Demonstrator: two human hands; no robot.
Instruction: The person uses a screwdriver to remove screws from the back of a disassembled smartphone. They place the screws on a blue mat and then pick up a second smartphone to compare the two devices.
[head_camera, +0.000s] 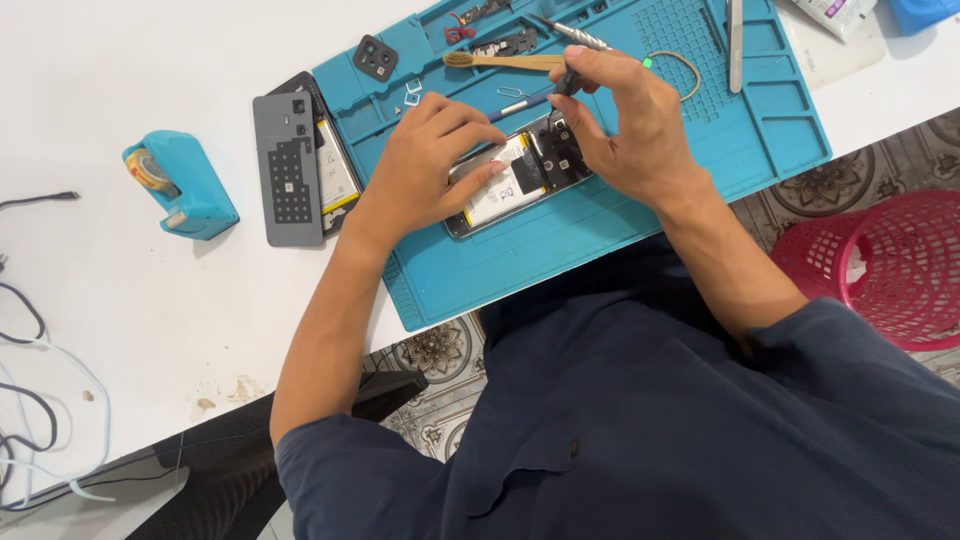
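Right hand (625, 125) fingers are pinching a small screwdriver (567, 82), tip down on the opened phone (515, 178) directly below them. Left hand (430, 165) fingers lie flat on its battery end; the phone's long axis runs hand to hand across the blue mat (600, 230).

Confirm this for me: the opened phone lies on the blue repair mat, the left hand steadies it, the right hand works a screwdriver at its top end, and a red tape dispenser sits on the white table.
One detail is wrong. In the head view the tape dispenser is blue, not red. The rest holds: the opened phone lies on the blue repair mat, the left hand steadies it, and the right hand works a screwdriver at its top end.
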